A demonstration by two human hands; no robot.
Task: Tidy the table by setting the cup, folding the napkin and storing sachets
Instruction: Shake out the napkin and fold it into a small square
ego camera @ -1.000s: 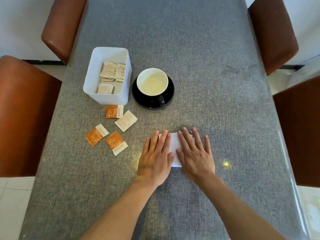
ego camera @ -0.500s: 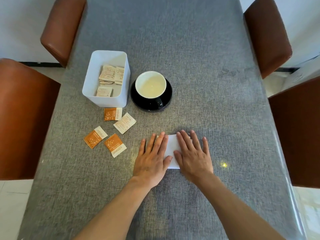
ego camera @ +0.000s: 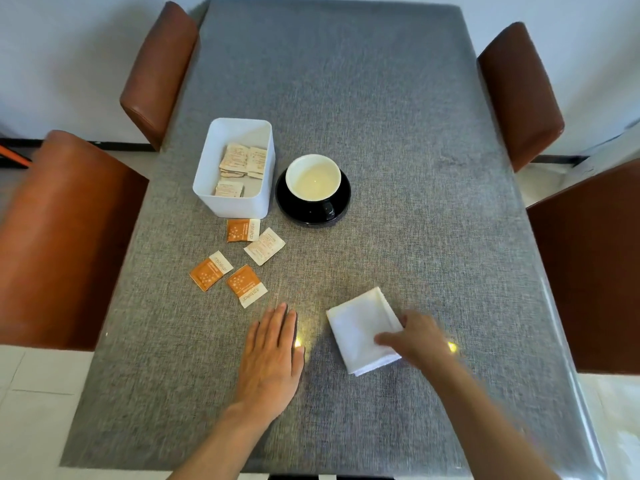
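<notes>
A folded white napkin (ego camera: 360,325) lies on the grey table (ego camera: 398,133) near its front. My right hand (ego camera: 417,337) rests on the napkin's right edge, thumb on top and fingers at the edge, gripping it. My left hand (ego camera: 273,358) lies flat and empty on the table, left of the napkin and apart from it. A white cup (ego camera: 313,176) stands on a black saucer (ego camera: 311,211). Left of it a white box (ego camera: 235,169) holds several pale sachets. Several loose sachets (ego camera: 239,259), orange and white, lie in front of the box.
Brown leather chairs stand at both sides: two on the left (ego camera: 69,237), (ego camera: 159,71) and two on the right (ego camera: 519,95), (ego camera: 595,268). The far half of the table shows only grey cloth. A glossy film covers the table's edges.
Both hands were pressing flat on the napkin. Now my left hand has slid off to the left, and my right hand has shifted to the napkin's right edge; the napkin lies uncovered and turned.
</notes>
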